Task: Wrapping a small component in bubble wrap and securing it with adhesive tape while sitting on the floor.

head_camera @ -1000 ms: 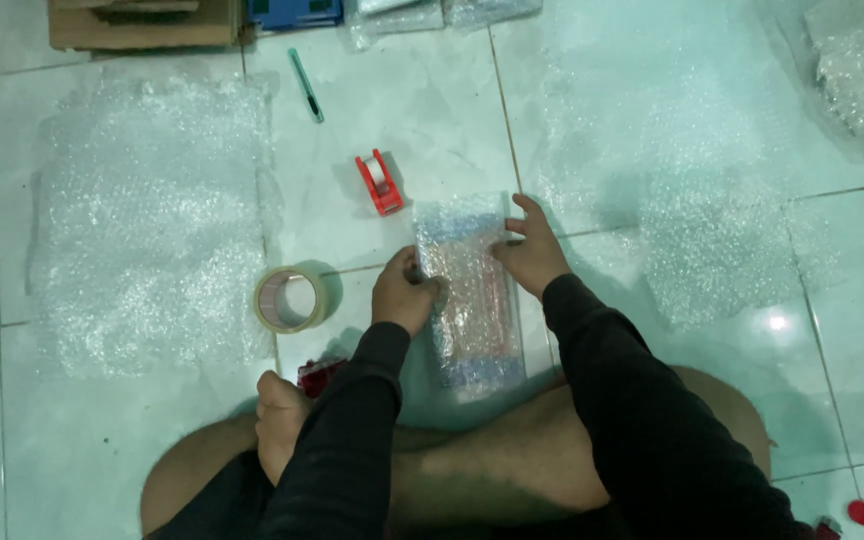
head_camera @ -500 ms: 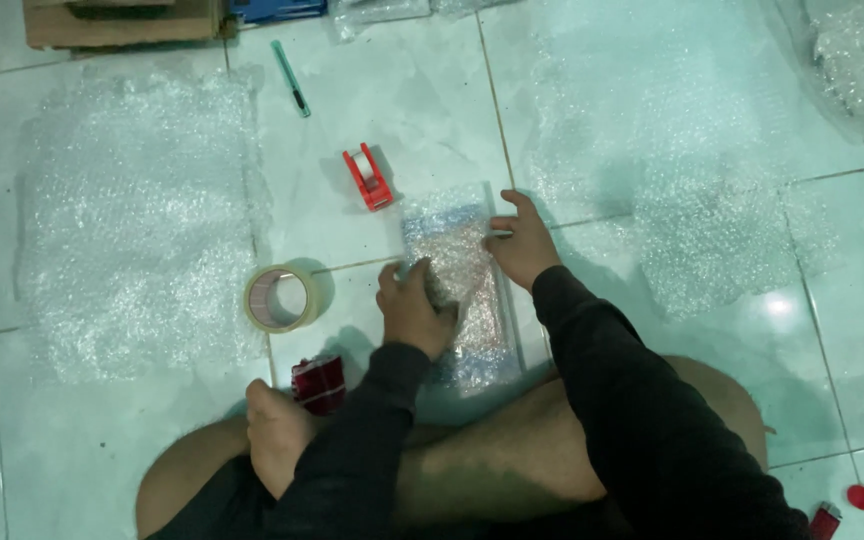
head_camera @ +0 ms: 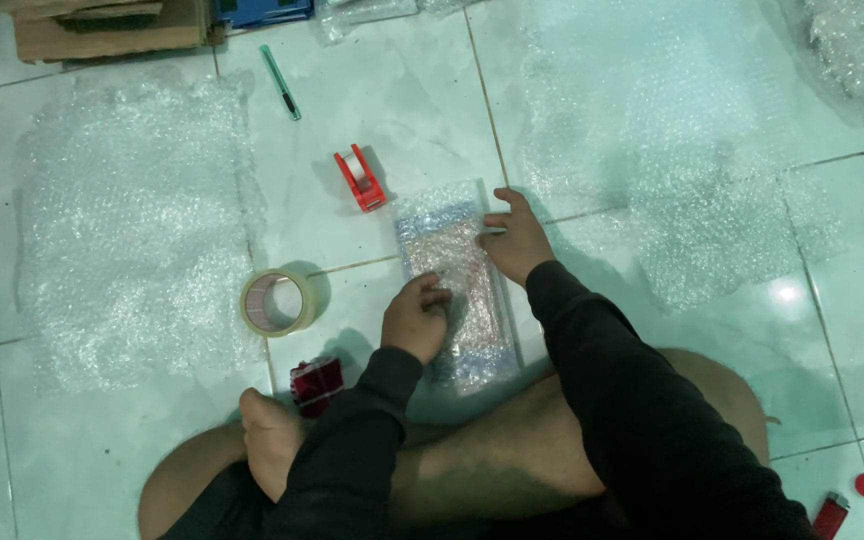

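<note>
From the head camera, the floor (head_camera: 402, 110) is pale green glossy tile with thin grout lines, and the person sits cross-legged on it, bare legs near the bottom edge. A bubble-wrapped packet (head_camera: 457, 290) lies on the tiles just ahead of the legs. The left hand (head_camera: 415, 318) rests on its near left edge, fingers curled onto the wrap; the right hand (head_camera: 517, 238) lies flat against its far right side, fingers spread, gripping nothing.

A large bubble wrap sheet (head_camera: 127, 230) is spread at the left, another bubble wrap piece (head_camera: 692, 190) at the right. Near the packet sit a red tape dispenser (head_camera: 360, 178), a roll of clear tape (head_camera: 276, 302), and a small red object (head_camera: 316, 382) beside the foot. Farther off lie a green pen (head_camera: 280, 96) and a cardboard box (head_camera: 107, 28).
</note>
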